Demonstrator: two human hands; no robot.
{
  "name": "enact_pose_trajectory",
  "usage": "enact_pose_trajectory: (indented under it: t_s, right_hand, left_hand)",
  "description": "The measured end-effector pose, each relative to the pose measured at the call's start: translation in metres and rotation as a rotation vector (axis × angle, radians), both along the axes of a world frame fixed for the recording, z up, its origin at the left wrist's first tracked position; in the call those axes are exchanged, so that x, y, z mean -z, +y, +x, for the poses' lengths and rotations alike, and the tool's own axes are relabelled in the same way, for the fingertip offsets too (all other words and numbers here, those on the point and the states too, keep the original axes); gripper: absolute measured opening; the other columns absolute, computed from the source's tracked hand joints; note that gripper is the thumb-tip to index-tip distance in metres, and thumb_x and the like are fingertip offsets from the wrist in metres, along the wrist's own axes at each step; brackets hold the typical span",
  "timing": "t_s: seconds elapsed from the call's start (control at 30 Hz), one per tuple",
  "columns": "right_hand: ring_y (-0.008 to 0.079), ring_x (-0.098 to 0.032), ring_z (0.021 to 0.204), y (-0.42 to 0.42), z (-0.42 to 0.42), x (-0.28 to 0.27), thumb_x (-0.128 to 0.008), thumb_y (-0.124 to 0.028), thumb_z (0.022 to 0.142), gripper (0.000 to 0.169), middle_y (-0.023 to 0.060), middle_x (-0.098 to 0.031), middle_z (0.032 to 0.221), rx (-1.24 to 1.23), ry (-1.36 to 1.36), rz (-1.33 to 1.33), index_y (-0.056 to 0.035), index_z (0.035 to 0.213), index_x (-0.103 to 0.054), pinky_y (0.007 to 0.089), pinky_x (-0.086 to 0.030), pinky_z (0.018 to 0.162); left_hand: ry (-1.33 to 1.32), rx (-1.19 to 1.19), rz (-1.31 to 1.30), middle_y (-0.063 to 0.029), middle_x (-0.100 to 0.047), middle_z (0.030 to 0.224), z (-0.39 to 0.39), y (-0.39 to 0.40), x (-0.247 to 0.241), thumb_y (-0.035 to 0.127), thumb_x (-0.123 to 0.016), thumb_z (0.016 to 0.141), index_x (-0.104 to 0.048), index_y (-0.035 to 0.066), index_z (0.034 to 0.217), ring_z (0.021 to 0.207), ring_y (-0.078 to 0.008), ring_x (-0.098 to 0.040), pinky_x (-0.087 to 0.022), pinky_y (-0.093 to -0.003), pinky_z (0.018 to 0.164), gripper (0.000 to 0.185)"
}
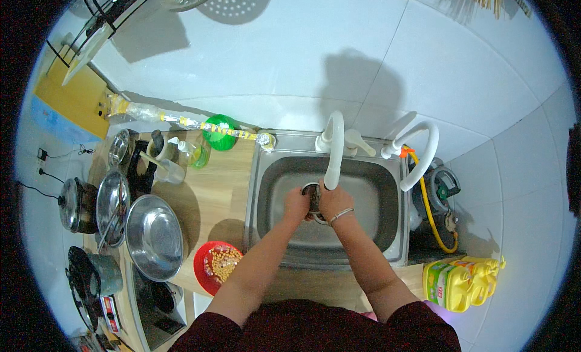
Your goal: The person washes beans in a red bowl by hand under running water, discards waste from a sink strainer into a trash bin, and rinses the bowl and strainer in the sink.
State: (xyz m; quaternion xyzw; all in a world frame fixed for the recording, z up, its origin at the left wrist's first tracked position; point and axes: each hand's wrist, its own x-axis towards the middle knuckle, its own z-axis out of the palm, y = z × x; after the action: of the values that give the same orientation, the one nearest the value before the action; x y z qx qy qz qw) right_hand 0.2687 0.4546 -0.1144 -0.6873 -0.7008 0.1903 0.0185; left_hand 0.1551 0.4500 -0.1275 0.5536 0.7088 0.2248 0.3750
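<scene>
Over the middle of the stainless-steel sink [363, 225], both my hands are together below the spout of a white gooseneck faucet [337, 143]. Between them is a small dark object with a pale rim [314, 198]; its exact kind is hard to make out. My left hand [297, 204] grips its left side, fingers curled around it. On the other side my right hand [335, 201] holds it too, its upper fingers partly behind the spout tip. A bracelet circles my right wrist. Whether water is running cannot be told.
Left on the wooden counter [218, 188] stand a red bowl of yellowish beans [218, 266], a steel basin [154, 238], a pump bottle [198, 156] and a green round object [219, 132]. Rightward are a second white spout [429, 147], a yellow hose [426, 206] and yellow jugs [458, 288].
</scene>
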Motion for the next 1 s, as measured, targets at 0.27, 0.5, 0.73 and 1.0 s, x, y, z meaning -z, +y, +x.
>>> enact_pose_trajectory:
  t_s: [0.27, 0.5, 0.73, 1.0]
  right_hand:
    - [0.0276, -0.058, 0.072, 0.016, 0.008, 0.047, -0.056, -0.026, 0.072, 0.026, 0.0155, -0.059, 0.074, 0.08, 0.29, -0.047, -0.009, 0.091, -0.055, 0.0383, -0.047, 0.064]
    - [0.0227, -0.055, 0.063, 0.012, -0.007, 0.036, -0.055, -0.017, 0.074, 0.02, 0.0097, -0.055, 0.074, 0.552, 1.088, -0.404, -0.0015, 0.087, -0.051, 0.0343, -0.048, 0.057]
    - [0.0346, -0.052, 0.09, 0.039, 0.01, 0.098, -0.054, -0.018, 0.069, 0.032, 0.0217, -0.054, 0.096, 0.24, 0.807, -0.159, -0.001, 0.096, -0.05, 0.0397, -0.043, 0.074]
    - [0.0265, -0.053, 0.084, 0.043, 0.027, 0.107, -0.056, -0.019, 0.068, 0.026, 0.0125, -0.055, 0.091, -0.374, 0.116, -0.055, -0.0074, 0.091, -0.056, 0.0372, -0.042, 0.074]
  left_hand:
    - [0.107, 0.104, 0.022, -0.0229, -0.056, 0.079, -0.001, 0.0, 0.017, 0.006, -0.049, 0.071, -0.053, -0.005, 0.086, 0.076, -0.0351, -0.056, -0.044, -0.041, 0.065, 0.02]
    - [-0.17, -0.035, 0.172, -0.0243, -0.05, 0.1, 0.006, -0.007, 0.013, 0.015, -0.049, 0.072, -0.045, -0.002, 0.106, 0.094, -0.0357, -0.048, -0.038, -0.0386, 0.08, 0.038]
    - [-0.095, 0.067, 0.152, -0.0178, -0.054, 0.095, -0.031, -0.023, 0.015, 0.018, -0.047, 0.077, -0.053, 0.001, 0.098, 0.089, -0.0326, -0.051, -0.039, -0.0379, 0.077, 0.028]
    - [0.107, 0.371, 0.114, -0.0133, -0.056, 0.08, -0.059, -0.045, 0.006, 0.021, -0.051, 0.076, -0.061, 0.003, 0.079, 0.075, -0.0294, -0.054, -0.042, -0.0381, 0.067, 0.021]
